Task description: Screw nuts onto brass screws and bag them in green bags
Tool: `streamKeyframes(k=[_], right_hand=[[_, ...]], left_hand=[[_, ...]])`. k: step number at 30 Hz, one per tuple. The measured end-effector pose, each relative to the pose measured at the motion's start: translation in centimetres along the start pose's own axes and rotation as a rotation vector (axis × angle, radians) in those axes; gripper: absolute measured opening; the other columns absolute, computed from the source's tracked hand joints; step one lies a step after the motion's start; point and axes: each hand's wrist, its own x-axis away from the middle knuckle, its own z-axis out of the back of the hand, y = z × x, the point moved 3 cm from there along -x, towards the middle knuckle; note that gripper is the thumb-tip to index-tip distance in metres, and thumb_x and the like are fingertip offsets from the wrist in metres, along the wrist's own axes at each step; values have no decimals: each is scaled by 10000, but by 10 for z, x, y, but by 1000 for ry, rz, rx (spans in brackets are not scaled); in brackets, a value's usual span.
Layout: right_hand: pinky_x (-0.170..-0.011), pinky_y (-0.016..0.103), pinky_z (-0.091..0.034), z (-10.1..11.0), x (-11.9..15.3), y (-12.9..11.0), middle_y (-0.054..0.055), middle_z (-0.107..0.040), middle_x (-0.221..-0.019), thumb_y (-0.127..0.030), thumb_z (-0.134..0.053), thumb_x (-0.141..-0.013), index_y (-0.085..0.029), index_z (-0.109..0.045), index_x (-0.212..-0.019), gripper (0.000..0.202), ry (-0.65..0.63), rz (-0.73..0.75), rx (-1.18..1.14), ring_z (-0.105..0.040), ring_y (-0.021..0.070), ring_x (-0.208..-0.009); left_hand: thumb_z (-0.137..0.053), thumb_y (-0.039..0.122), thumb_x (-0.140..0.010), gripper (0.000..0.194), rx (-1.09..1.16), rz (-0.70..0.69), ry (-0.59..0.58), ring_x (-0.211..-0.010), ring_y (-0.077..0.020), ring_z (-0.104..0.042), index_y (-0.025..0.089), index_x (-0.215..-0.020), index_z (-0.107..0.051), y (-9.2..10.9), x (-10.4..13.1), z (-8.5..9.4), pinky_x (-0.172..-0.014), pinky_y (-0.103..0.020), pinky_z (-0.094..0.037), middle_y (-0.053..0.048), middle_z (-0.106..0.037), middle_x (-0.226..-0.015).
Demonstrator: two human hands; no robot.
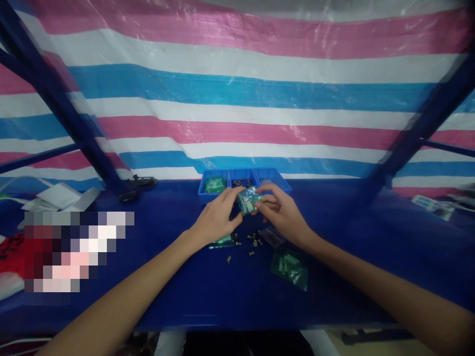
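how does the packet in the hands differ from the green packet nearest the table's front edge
The held packet is up between the left hand and right hand; the table packet lies on the blue table. Fingers partly cover the held packet, while the table packet is uncovered. Both look greenish and shiny, with pale shapes showing.

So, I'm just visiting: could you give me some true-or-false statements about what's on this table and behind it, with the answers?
1. The left hand and right hand both hold one small plastic bag. True.
2. The backdrop is plain white. False: the striped sheet is pink, white and blue.
3. Loose screw-like pieces lie on the table. True.
4. Nothing stands beyond the hands. False: a blue tray does.
5. A greenish bag lies near the right forearm. True.
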Motion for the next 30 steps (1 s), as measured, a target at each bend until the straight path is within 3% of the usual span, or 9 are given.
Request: streamKeyframes(k=[6, 11, 16, 21, 30], right_hand=[[-550, 266, -512, 2, 0, -4, 11, -656, -843, -320, -640, -884, -243, -543, -1119, 265, -3, 34, 54, -637, 150, -706], [-565, 267, -506, 0, 1, -5, 39, -688, -968, -312, -675, -848, -245, -529, -1147, 339, -31, 46, 93, -641, 173, -802], [-516, 270, -489, 0, 3, -5, 15, -692, -1006, -252, -691, -811, -252, -504, -1181, 415, -40, 35, 181, -550, 96, -549], [-551, 279, -484, 2, 2, -5, 12, -716, -978, -195, -588, -862, -243, -529, -1153, 300, 18, 114, 291, -590, 119, -584], [-508, 260, -417, 0, 2, -8, -9, -727, -906, -203, -565, -892, -224, -548, -1087, 197, 23, 145, 317, -514, 88, -499]], left_hand=[[-623, 241, -874, 643, -24, 22, -4, -985, -236, -593, 206, -1450, -337, 1, -1, 1, -826, -406, -529, -108, -540, -1192], [-593, 231, -895, 604, -35, 20, 1, -1095, -273, -571, 197, -1442, -340, 3, -2, 3, -878, -434, -523, -124, -529, -1229], [-569, 239, -907, 570, -46, 32, 5, -1073, -270, -580, 203, -1433, -351, 3, -1, 3, -866, -434, -527, -120, -539, -1221], [-563, 217, -904, 565, -30, 19, 8, -1088, -265, -578, 204, -1430, -358, 4, -1, 2, -898, -430, -515, -119, -537, -1227], [-550, 253, -920, 541, -25, 37, -10, -949, -221, -596, 213, -1429, -373, 3, 0, 1, -840, -412, -535, -111, -537, -1208]])
